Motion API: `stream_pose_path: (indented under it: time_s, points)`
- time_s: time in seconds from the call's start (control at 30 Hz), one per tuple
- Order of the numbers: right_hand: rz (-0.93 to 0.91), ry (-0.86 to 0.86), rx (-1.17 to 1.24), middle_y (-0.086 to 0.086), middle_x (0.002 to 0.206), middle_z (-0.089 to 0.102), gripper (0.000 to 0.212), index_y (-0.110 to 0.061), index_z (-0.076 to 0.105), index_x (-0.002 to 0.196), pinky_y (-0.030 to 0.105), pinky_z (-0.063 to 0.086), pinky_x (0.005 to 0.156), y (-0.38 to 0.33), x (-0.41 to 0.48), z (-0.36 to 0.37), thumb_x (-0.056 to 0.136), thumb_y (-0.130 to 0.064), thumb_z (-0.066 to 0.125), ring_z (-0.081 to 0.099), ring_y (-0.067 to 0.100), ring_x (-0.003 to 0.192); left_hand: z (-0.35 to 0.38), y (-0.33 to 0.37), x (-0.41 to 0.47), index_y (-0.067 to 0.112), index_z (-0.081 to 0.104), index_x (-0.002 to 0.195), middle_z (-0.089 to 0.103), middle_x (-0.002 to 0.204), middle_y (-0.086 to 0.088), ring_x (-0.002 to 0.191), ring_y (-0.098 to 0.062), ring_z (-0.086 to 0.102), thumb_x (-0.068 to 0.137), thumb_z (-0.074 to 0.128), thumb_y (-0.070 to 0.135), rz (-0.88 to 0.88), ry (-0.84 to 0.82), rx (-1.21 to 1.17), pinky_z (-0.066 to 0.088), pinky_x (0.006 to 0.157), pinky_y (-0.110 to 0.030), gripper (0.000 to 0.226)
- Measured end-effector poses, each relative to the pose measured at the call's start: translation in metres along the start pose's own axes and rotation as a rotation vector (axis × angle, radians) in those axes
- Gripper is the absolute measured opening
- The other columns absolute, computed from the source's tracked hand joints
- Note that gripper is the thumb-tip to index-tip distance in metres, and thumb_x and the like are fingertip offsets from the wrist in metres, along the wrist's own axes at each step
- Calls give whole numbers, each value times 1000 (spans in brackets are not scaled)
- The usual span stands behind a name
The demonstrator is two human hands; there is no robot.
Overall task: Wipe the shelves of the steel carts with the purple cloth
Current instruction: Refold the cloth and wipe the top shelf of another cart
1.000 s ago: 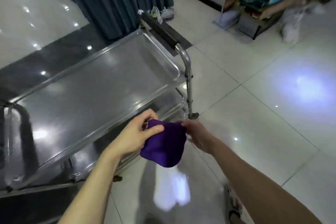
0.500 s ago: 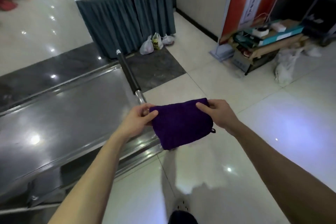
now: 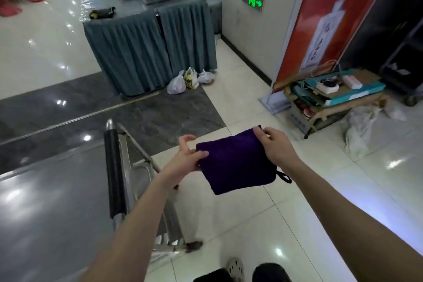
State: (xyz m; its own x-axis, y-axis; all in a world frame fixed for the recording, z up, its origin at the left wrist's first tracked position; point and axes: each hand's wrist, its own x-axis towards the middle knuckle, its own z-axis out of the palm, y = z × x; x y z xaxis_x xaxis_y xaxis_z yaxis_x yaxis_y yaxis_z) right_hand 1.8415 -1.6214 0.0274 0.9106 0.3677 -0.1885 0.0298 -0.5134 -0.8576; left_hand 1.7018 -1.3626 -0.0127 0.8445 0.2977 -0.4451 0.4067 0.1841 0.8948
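Glossy pale tile floor [image 3: 297, 224], dark stone band beyond. Nearest: toe of a shoe [image 3: 235, 268] at the bottom edge. To its left, steel cart [image 3: 57, 201], top shelf bare and streaked with glare; black handle [image 3: 114, 171] along its near end. Cloth [image 3: 235, 162] folded, held in the air over the floor, just right of the handle, touching no shelf. Wiping not yet begun, by the look of it.

Risk: fold opening or slipping on the way to the shelf, given the light hold on the left side. Hang loop [image 3: 285, 177] dangling at the lower right corner, likely to snag on the handle or a rail.

Left grip [image 3: 183, 158]: thumb laid on the cloth's left edge, pinching it; upper fingers lifted and spread, clear of the fabric. Right grip [image 3: 277, 146]: fingers curled over the top right corner, pinching it.

Farther off: skirted desk [image 3: 146, 52], plastic bags [image 3: 190, 80] at its foot; green exit sign [image 3: 254, 2] on the wall.
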Motion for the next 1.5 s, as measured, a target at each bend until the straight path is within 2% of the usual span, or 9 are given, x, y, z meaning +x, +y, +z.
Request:
stream_pose_path:
  time_s: [0.17,0.33,0.5,0.67,0.83,1.1,1.23,1.37,1.5]
  points:
    - [-25,-4,-21,-5,89,73,46,-24,71,89,30,44,68,-13,120,-15,110,-58,48,68,13,86,2,50,84,15,59,100,75,103,-15,93,-29,69,100,62,-13,65,5,77,59,79,-39,28]
    - [-63,-221,57,-10,93,77,29,-28,73,101,33,53,72,-40,263,18,105,-54,61,73,14,91,-23,86,165,3,73,117,75,125,-24,114,-37,74,102,63,-12,83,203,46,64,94,-46,24]
    - [-139,-546,43,-14,113,77,16,-33,68,120,38,63,89,-91,376,90,105,-37,67,75,13,104,-68,113,194,15,73,130,73,132,-14,114,-24,75,94,68,-15,62,484,-69,63,100,-45,47]
    - [-303,-736,-46,-25,111,75,11,-44,67,118,19,57,80,-159,452,186,108,-43,61,70,-4,101,-124,118,212,25,71,133,72,128,-7,107,-18,77,88,70,-15,111,764,-133,66,91,-40,60]
    - [-410,-849,-170,-19,106,74,23,-34,68,118,19,49,70,-220,513,301,107,-52,59,70,-3,93,-200,108,245,35,71,130,68,134,0,111,-22,76,91,74,-6,124,963,-167,67,92,-45,57]
    - [-460,-1011,-294,-5,105,74,41,-21,69,114,31,54,71,-335,599,473,106,-59,58,72,14,96,-343,134,300,35,72,131,64,141,6,114,-23,75,92,73,-9,107,1085,-338,65,80,-31,59]
    - [-531,-1191,-319,-5,113,75,42,-19,68,125,44,63,89,-386,611,562,102,-53,69,73,17,103,-397,145,305,30,67,136,58,144,6,109,-25,77,89,72,-16,63,1240,-363,65,77,-31,66]
    - [-624,-1408,-385,-5,119,72,43,-17,64,135,45,63,93,-419,596,663,103,-45,70,72,19,109,-435,129,305,28,63,139,56,144,1,105,-24,76,90,69,-18,-31,1456,-421,66,77,-34,68]
    - [-840,-1714,-521,-5,130,65,50,-19,53,146,36,59,93,-433,568,757,103,-36,72,66,18,116,-453,110,308,22,63,136,58,142,-7,113,-34,72,87,66,-20,-108,1712,-540,66,86,-51,65]
